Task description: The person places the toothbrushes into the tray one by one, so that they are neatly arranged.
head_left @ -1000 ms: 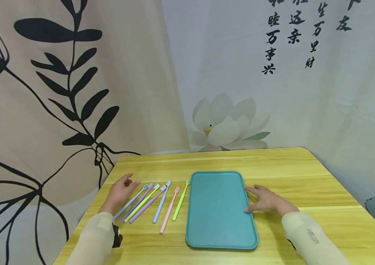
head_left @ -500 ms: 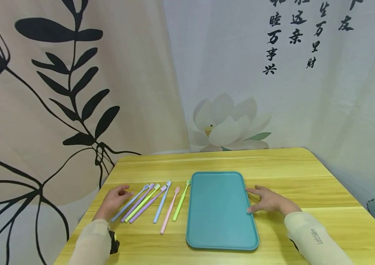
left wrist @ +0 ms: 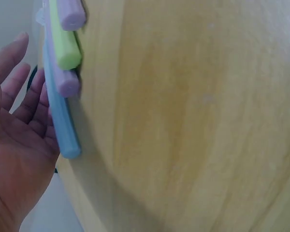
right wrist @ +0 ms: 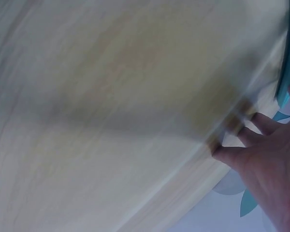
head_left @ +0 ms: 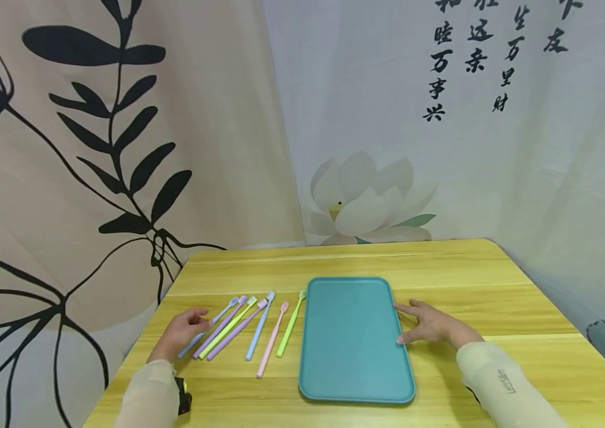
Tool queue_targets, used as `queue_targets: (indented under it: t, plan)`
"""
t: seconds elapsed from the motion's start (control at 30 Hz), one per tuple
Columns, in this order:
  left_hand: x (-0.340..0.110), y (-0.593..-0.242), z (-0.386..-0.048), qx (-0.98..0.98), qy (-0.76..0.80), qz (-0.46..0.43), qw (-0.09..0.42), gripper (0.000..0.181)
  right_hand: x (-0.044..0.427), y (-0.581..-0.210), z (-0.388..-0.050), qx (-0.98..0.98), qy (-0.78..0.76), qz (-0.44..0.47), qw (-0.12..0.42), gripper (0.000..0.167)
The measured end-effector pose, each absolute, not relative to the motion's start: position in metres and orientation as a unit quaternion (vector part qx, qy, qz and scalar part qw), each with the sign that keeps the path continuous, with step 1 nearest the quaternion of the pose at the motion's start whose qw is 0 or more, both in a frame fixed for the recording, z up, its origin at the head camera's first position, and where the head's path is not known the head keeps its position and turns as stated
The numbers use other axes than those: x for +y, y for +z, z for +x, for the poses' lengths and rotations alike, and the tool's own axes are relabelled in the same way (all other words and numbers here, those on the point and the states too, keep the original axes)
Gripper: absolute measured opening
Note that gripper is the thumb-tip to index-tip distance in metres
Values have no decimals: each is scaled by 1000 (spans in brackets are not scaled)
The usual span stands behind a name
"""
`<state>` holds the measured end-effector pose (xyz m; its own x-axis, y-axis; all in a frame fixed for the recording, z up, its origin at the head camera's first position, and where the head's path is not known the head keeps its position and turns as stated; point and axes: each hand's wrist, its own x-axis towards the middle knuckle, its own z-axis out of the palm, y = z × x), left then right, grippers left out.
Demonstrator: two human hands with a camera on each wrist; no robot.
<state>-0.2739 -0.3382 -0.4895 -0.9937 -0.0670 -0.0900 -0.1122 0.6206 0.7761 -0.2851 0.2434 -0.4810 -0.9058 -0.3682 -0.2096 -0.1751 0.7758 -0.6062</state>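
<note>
Currently, the left hand [head_left: 178, 334] is at the leftmost brush, a slim blue toothbrush [left wrist: 63, 121] on the yellow wood-grain tabletop [head_left: 243, 398]. Thumb and fingers stand apart; the fingers lie along the handle, contact uncertain. Next to it, close together and slanted: a slim purple toothbrush [head_left: 220, 326], a slim yellow-green toothbrush [head_left: 227, 328] and a second purple toothbrush [head_left: 235, 331]. Further right, spaced out: a pale blue toothbrush [head_left: 260, 327], a pink toothbrush [head_left: 272, 342] and a bright green toothbrush [head_left: 291, 327], whose head sits just beside a flat teal rectangular tray [head_left: 356, 345] with rounded corners. All heads point away from the person. Right hand [head_left: 431, 324]: fingers spread, thumb at the tray's right rim.
</note>
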Motion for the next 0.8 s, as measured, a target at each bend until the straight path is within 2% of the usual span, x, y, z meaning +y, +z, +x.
queue_targets:
  t: [0.8]
  plan:
    - [-344,-503,-277,895,444,-42,20,43,243,-482,-286,929,-298,-148,163,93]
